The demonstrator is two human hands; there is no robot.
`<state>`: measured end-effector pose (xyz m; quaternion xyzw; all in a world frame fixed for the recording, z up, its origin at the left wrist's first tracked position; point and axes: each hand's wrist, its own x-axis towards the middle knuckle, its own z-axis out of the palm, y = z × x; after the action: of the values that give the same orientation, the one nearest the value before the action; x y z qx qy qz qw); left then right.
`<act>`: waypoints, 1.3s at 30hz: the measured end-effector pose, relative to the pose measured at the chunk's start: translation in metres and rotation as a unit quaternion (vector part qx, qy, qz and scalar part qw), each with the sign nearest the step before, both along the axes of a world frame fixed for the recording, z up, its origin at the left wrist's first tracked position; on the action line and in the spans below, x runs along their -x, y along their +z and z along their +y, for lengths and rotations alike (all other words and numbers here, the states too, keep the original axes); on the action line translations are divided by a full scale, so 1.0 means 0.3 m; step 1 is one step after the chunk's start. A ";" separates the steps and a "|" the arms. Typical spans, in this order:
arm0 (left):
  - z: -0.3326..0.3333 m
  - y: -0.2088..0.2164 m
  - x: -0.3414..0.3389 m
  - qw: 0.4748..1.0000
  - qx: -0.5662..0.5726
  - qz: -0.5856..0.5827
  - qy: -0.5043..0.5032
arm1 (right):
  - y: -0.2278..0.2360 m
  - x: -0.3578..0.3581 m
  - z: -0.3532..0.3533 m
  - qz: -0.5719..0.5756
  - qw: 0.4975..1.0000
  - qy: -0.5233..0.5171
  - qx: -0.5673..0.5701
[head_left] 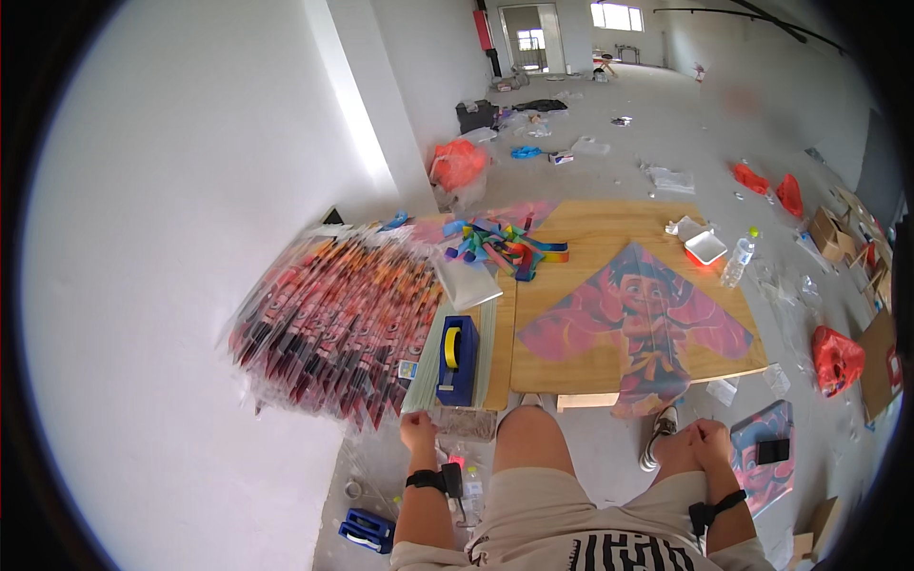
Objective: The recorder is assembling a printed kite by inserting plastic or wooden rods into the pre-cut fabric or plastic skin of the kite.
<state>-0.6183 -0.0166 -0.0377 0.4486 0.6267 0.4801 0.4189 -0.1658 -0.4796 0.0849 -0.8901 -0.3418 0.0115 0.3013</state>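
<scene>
My left hand (417,431) is closed at the near ends of a bundle of thin pale rods (426,381). Whether its fingers grip anything is too small to tell. By my right knee, my right hand (709,443) has its fingers curled together; what they may hold is hidden. Over the table's front edge hangs part of a flat kite (640,328), pink and blue with a printed cartoon figure. A blue tape dispenser (459,366) with a yellow roll stands on the rods. Behind it lie a white plastic sheet (468,283) and a heap of rainbow ribbons (505,249).
Many packed kites (343,319) in clear sleeves cover the table's left side. A white-and-red tray (705,248) and a bottle (740,257) are at the wooden table's (590,224) right. A phone (772,451) rests on a printed stack (762,485). Another dispenser (367,530) sits at lower left.
</scene>
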 end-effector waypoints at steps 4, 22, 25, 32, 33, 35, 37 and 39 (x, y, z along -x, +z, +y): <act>0.003 0.115 0.048 0.997 -0.062 -0.046 0.015 | 0.022 0.017 0.016 -0.012 1.000 0.017 -0.002; -0.464 0.523 -0.065 0.880 0.010 -0.327 -0.345 | 0.182 0.142 0.132 0.330 0.907 0.261 0.026; -0.568 0.485 -0.191 0.865 0.041 -0.274 -0.418 | 0.309 0.286 0.245 0.515 0.789 0.316 -0.113; -0.672 0.440 -0.305 0.849 0.072 -0.135 -0.507 | 0.202 0.268 0.232 0.556 0.751 0.243 -0.259; -0.659 0.459 -0.301 0.844 0.076 -0.087 -0.524 | 0.200 0.256 0.220 0.532 0.769 0.236 -0.263; -0.623 0.452 -0.269 0.865 0.080 -0.032 -0.495 | 0.212 0.227 0.184 0.480 0.805 0.222 -0.269; -0.510 0.371 -0.214 0.912 0.078 -0.016 -0.401 | 0.191 0.198 0.134 0.480 0.805 0.158 -0.313; -0.369 0.229 -0.084 0.936 -0.043 0.128 -0.324 | 0.197 0.166 0.092 0.487 0.813 0.110 -0.299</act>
<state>-0.5932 -0.1273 0.0310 0.7028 0.4738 0.2835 0.4486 -0.2157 -0.4522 0.1440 -0.5907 -0.2320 0.3741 0.6763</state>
